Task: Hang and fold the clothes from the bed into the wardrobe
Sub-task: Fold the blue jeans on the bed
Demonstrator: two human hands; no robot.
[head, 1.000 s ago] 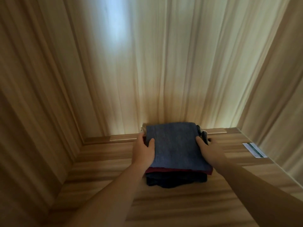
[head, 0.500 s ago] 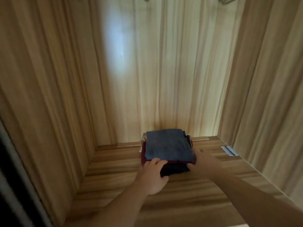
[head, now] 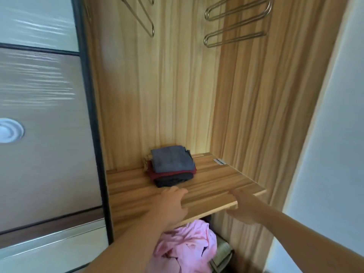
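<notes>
Both hands are seen empty with fingers loosely spread: the left hand (head: 171, 205) is held over the front of the shelf (head: 216, 186), the right hand (head: 241, 207) at its front edge, neither touching the folded stack (head: 171, 166). The stack is set toward the back of the shelf, grey piece on top, red under it, dark at the bottom; 3 layers are counted, with a patterned bit showing at the left.

Risk is judged low. The stack could be nudged askew if a hand brushes the dark bottom layer, which lies nearest the left fingertips.

A crumpled pink garment (head: 187, 245) is seen below the shelf, unfolded. Metal hangers (head: 236, 22) are hung bare above. A sliding door (head: 45, 134) stands at left. A small sticker (head: 220, 161) is noted on the shelf's right side. Nothing is seen blocking the shelf front.
</notes>
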